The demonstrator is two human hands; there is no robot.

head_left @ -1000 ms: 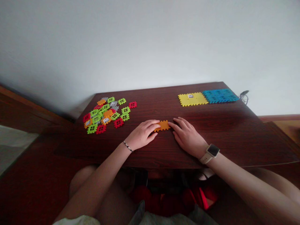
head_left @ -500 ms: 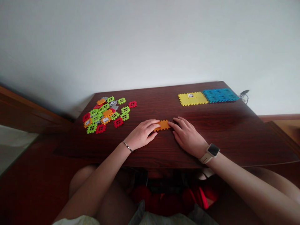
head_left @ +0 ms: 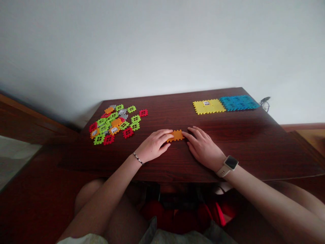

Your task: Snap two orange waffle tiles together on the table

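Green, red and orange waffle blocks (head_left: 109, 124) lie heaped at 10 o'clock from the left hand (head_left: 153, 146), whose curled fingertips (head_left: 170, 131) rest against the left end of an orange interlocking piece (head_left: 176, 136), its long axis running 9-to-3. The right hand (head_left: 203, 147) touches the other end, neither clearly gripping; a yellow panel (head_left: 208, 106) and blue panel (head_left: 238, 103) sit at 1 o'clock.

Nothing is legible: the white label (head_left: 206, 103) on the yellow plastic tile (head_left: 215, 107) is too small to read.
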